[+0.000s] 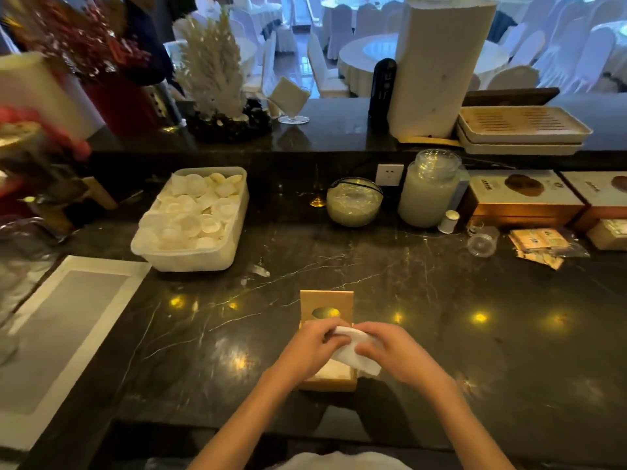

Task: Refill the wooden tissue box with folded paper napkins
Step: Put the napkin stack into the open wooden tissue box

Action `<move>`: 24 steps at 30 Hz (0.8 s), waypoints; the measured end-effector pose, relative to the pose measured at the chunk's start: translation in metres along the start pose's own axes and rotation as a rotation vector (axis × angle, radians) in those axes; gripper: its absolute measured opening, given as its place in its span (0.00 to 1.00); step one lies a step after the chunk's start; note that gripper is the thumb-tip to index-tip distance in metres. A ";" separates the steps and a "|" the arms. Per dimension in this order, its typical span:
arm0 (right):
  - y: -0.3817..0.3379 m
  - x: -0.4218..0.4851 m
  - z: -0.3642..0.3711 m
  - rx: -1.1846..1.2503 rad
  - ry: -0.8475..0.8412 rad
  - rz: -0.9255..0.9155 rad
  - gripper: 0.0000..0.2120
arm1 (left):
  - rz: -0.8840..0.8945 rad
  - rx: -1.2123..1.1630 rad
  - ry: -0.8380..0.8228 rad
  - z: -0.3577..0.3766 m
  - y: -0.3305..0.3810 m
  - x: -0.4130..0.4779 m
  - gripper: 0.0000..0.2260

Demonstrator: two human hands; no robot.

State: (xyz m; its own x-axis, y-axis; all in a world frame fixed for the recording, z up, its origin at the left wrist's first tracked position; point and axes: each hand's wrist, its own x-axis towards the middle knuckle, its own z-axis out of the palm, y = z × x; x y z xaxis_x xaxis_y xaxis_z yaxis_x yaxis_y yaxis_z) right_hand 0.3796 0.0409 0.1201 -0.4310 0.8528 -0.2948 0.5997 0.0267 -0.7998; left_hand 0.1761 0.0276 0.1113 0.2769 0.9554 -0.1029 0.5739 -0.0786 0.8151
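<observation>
Currently: wooden tissue box [326,381], lid [326,305] raised, on desk [441,317]; napkins [334,371] already inside. Left hand [314,347] and right hand [390,351], each grip closed on one paper napkin [353,351] above it. Refill apparently underway, unfinished.

The counter [441,300] is black marble, veined with thin white lines and dotted with yellow glints of lamplight. Near the front, the tissue box [326,301] is pale honey wood, and the napkin [356,351] over it is plain white. To the left, a translucent white tub [190,256] holds cream-white discs. Far right, the stacked trays [522,130] are cream with rows of dark slots, and the cartons [522,201] below them are copper-orange with off-white lids bearing brown ovals. Far left, a spray of flowers [81,39] is deep red.
</observation>
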 end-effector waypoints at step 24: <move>0.015 0.043 0.065 0.718 0.197 0.278 0.15 | -0.516 -0.687 0.086 0.012 -0.067 -0.034 0.14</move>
State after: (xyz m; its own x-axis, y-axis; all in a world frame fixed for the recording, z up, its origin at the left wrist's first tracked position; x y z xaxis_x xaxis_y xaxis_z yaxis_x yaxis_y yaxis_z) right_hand 0.3260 0.0439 0.0613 -0.1620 0.8574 -0.4886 0.0578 -0.4860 -0.8720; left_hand 0.1372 -0.0027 0.0533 0.0345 0.8445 -0.5344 0.0106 0.5344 0.8452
